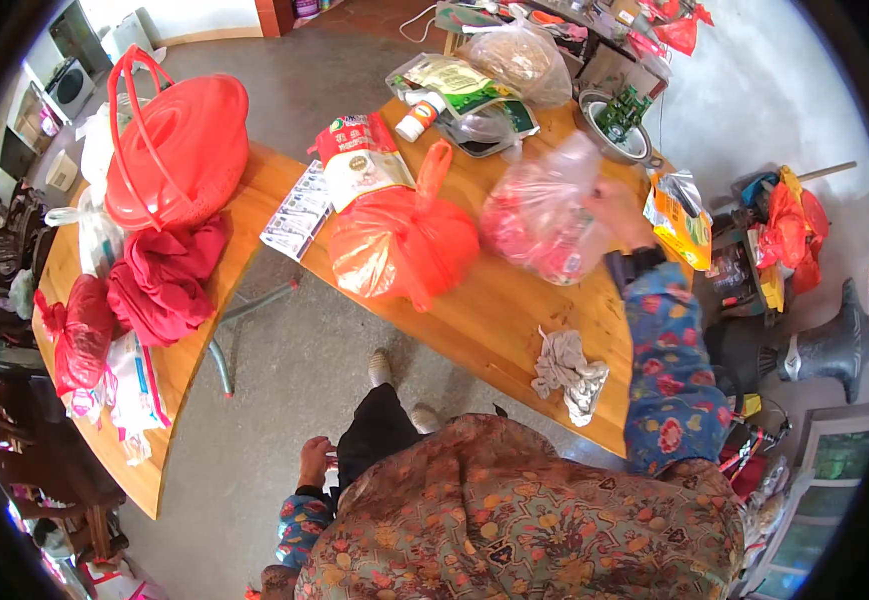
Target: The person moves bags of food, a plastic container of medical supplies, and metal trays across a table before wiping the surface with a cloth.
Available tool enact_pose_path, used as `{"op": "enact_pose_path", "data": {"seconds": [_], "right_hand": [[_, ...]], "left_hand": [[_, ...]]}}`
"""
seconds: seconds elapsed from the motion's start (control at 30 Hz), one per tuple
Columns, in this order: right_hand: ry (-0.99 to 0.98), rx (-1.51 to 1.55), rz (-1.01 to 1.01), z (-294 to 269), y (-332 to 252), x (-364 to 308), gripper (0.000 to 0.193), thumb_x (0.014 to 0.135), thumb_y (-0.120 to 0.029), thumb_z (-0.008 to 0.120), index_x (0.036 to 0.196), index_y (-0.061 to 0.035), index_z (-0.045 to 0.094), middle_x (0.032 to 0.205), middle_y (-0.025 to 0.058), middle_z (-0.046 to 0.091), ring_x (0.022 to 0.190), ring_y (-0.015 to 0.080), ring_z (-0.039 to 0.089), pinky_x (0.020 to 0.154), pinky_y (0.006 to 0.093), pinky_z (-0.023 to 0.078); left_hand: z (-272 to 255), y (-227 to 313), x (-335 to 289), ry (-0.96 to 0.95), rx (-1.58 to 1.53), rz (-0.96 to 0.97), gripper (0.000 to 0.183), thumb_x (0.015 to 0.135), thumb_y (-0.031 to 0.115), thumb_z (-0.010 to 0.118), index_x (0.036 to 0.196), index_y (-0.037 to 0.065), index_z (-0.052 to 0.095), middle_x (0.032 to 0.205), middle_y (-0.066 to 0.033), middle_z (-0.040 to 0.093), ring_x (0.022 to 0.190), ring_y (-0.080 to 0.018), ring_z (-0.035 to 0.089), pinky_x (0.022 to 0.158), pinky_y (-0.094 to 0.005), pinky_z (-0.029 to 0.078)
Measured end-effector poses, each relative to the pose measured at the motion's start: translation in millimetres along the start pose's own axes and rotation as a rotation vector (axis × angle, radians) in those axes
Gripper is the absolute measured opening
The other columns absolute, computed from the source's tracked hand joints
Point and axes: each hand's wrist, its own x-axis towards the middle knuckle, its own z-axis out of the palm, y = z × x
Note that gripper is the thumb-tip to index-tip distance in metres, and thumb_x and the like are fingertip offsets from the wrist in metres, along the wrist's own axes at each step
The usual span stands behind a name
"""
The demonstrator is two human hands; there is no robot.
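Note:
My right hand [617,215] reaches over the wooden table and grips the upper right side of a clear plastic bag [545,215] with pink and red contents. Both bag and hand are blurred by motion. Low beside my dark trouser leg hangs my left hand [316,462], its fingers loosely bent and apart, seemingly with nothing in them. A knotted red plastic bag [405,248] sits left of the clear one. Just right of my right hand is a yellow and white package [679,220]. A crumpled grey cloth [569,372] lies near the table's front edge.
Behind the bags are a red and white packet [363,155], a white bottle [421,116], green pouches [460,85] and a metal pot [637,145] holding green bottles. Small boxes [298,210] lie at the table's left end. Another table holds a red lidded basket [180,150] and red cloth [167,280].

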Motion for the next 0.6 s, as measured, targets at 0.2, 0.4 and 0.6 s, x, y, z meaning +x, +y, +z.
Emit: {"op": "enact_pose_path", "data": {"seconds": [0.2,0.4,0.6], "right_hand": [[0.262,-0.567,-0.595,-72,73,9,0.023,0.077,-0.014,0.067,0.097,-0.0038,0.068,0.089,0.0112,0.067,0.084,0.0291,0.064,0.073,0.0376,0.05],[0.046,-0.468,-0.297,-133,114,13,0.02,0.08,-0.012,0.062,0.098,-0.0069,0.067,0.094,0.0119,0.066,0.09,0.0302,0.062,0.08,0.0379,0.049],[0.148,-0.121,-0.149,-156,122,-31,0.026,0.082,-0.016,0.063,0.106,-0.0068,0.065,0.101,0.0104,0.065,0.097,0.0261,0.061,0.088,0.036,0.047]], "left_hand": [[-10,79,50,-0.035,0.147,-0.001,0.031,0.087,0.019,0.055,0.115,0.004,0.054,0.088,-0.013,0.063,0.056,-0.0237,0.064,0.043,-0.0322,0.052],[26,185,69,-0.059,0.246,0.148,0.035,0.087,0.017,0.054,0.118,0.002,0.052,0.09,-0.013,0.064,0.058,-0.0213,0.064,0.045,-0.0297,0.052],[79,237,55,-0.058,0.172,0.248,0.034,0.088,0.015,0.054,0.119,0.001,0.052,0.094,-0.0131,0.064,0.064,-0.019,0.065,0.052,-0.0287,0.051]]}}
